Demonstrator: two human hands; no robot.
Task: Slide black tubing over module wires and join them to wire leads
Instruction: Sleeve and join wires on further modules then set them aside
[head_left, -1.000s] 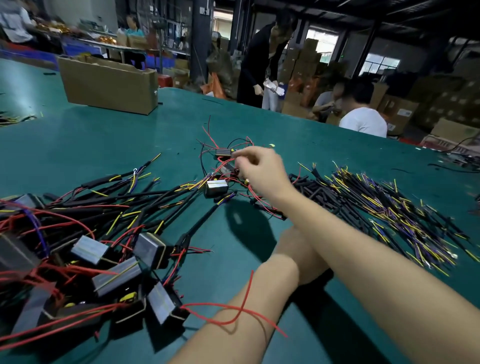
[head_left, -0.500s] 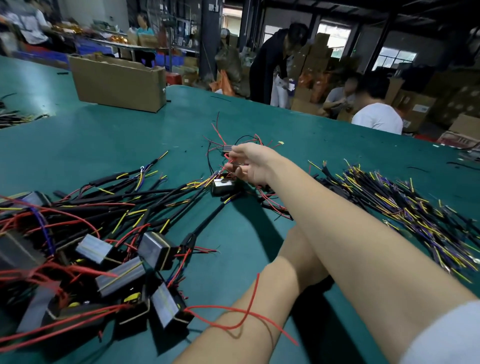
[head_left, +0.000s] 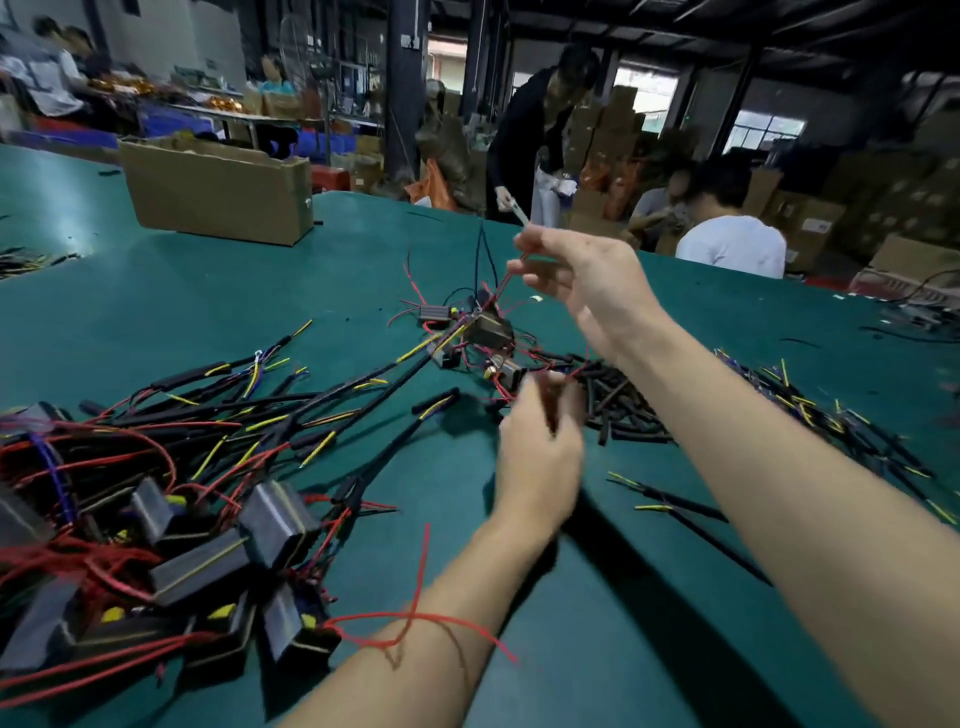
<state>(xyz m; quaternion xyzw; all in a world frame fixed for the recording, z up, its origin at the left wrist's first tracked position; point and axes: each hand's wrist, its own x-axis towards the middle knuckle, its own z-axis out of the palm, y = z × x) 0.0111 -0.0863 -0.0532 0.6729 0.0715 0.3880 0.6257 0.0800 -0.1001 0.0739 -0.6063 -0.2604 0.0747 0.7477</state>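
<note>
My right hand (head_left: 582, 283) is raised above the green table (head_left: 208, 306) with its fingers pinched on the wires of a small black module (head_left: 488, 328), which hangs tilted just over the small pile of modules. Red and black wires run from the module up to the fingertips. My left hand (head_left: 540, 441) is lower and blurred, closed on a short piece of black tubing (head_left: 551, 410) at the edge of the tubing pile (head_left: 618, 395). Wire leads (head_left: 831, 415) with yellow and purple ends lie in a heap to the right.
A heap of finished modules (head_left: 197, 551) with black sleeved wires and red wires fills the near left. An open cardboard box (head_left: 218, 192) stands at the far left. A loose red wire (head_left: 415, 618) lies over my left forearm. Several people work beyond the table's far edge.
My right hand has lifted off the module pile, drawing one module up by its wires. My left hand has come out from under my right arm and taken a piece of black tubing.
</note>
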